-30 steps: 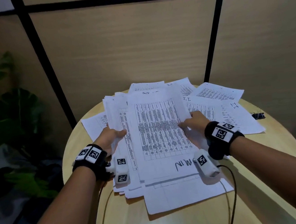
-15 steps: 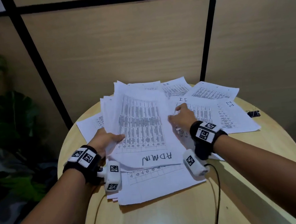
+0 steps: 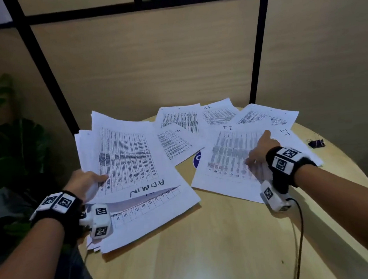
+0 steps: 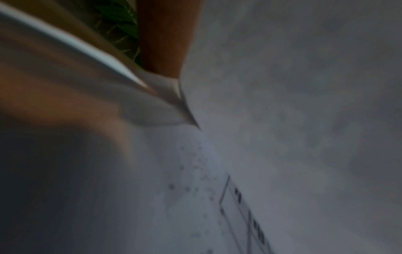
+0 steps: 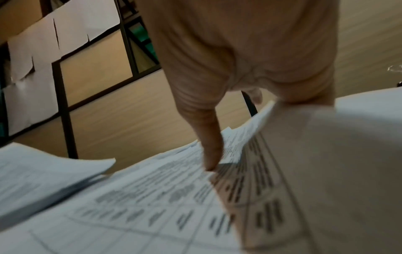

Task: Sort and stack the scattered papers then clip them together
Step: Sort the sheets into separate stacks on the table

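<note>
Left hand [image 3: 82,182] pinches the ADMIN stack [image 3: 131,158], thumb atop; right hand [image 3: 257,154] presses a straight forefinger on the I.T. sheet [image 3: 224,149], other fingers possibly gripping.

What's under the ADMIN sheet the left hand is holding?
More printed sheets. The ADMIN sheet, gripped by the left hand, is raised over a loose stack whose near edges and table lines show. The sheet covers the rest, so their labels and count are hidden.
</note>
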Available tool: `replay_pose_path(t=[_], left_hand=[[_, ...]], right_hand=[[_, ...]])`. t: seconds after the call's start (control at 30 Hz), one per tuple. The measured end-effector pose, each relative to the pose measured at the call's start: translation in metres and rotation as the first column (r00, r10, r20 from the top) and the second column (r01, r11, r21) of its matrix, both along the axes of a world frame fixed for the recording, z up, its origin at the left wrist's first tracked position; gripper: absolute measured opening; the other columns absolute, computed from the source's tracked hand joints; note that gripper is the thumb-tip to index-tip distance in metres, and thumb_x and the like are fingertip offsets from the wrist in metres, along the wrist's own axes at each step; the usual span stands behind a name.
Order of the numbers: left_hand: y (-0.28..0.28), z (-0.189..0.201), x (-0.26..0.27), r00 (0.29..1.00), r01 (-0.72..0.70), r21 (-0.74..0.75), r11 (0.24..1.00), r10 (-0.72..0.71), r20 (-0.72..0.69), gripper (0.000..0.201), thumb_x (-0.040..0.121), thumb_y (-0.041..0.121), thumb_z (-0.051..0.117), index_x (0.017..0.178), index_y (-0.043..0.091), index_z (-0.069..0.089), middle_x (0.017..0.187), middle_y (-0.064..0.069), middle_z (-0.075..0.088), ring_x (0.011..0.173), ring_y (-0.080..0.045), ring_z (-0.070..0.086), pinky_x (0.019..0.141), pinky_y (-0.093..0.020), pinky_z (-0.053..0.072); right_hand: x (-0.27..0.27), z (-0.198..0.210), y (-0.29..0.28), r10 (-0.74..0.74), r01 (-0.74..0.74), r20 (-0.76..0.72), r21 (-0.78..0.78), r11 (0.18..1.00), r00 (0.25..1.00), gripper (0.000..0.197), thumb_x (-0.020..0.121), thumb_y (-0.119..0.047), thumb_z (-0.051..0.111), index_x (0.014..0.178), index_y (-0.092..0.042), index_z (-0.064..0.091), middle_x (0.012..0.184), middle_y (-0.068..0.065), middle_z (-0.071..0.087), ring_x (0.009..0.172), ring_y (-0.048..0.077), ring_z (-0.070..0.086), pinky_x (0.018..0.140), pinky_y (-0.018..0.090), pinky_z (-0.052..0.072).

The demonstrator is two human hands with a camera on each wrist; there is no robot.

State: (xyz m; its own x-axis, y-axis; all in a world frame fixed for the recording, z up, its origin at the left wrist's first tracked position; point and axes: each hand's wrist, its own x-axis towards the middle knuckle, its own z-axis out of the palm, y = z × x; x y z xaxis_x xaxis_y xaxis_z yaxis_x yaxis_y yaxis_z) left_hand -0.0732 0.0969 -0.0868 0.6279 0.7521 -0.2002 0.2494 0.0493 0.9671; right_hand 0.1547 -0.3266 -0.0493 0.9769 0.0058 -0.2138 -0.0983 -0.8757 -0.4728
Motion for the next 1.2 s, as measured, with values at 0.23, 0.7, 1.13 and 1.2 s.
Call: replay_pose_path(t=[0.23,0.7,1.13,1.2], left_hand=[[-0.017,0.008,-0.004,1.000,0.016,0.019,1.000,-0.015,-0.023,0.042,0.086,-0.008,0.067,0.125,-0.014,0.053,0.122,-0.018,0.062,0.115,-0.035,0.058,0.109,-0.044,0.040],[0.004,-0.005,-0.002,0.998,0.062,0.045,0.997,-0.061,-0.020,0.044,0.080,-0.002,0.075,0.122,-0.005,0.061,0.120,-0.020,0.069,0.110,-0.039,0.064,0.106,-0.053,0.045],[0.008,-0.013,0.003,0.999,0.045,0.053,0.998,-0.043,-0.032,0.036,0.078,-0.006,0.076,0.112,-0.008,0.064,0.109,-0.021,0.072,0.103,-0.041,0.067,0.103,-0.055,0.047],[0.010,-0.013,0.003,0.999,0.035,0.056,0.998,-0.033,-0.039,0.040,0.075,-0.002,0.080,0.111,-0.008,0.064,0.107,-0.021,0.072,0.101,-0.040,0.068,0.101,-0.055,0.049]], right_hand=[[0.011,0.017,0.011,-0.233,0.139,0.044,0.691,0.709,0.972,0.036,0.075,-0.018,0.076,0.099,-0.009,0.051,0.085,0.010,0.050,0.071,0.022,0.051,0.052,0.029,0.040],[-0.019,-0.006,0.123,-0.046,0.130,-0.138,0.697,0.705,0.989,0.055,0.074,-0.036,0.069,0.121,-0.008,0.065,0.125,0.013,0.067,0.114,0.031,0.064,0.095,0.042,0.054],[0.015,-0.009,0.156,0.022,0.022,-0.063,0.614,0.789,0.998,0.031,0.076,-0.029,0.080,0.082,-0.002,0.065,0.098,0.015,0.072,0.079,0.025,0.067,0.082,0.036,0.057],[0.017,-0.003,0.154,-0.016,0.002,0.017,0.612,0.791,1.000,0.029,0.080,-0.024,0.078,0.075,-0.008,0.054,0.073,0.009,0.058,0.063,0.021,0.056,0.061,0.026,0.046]])
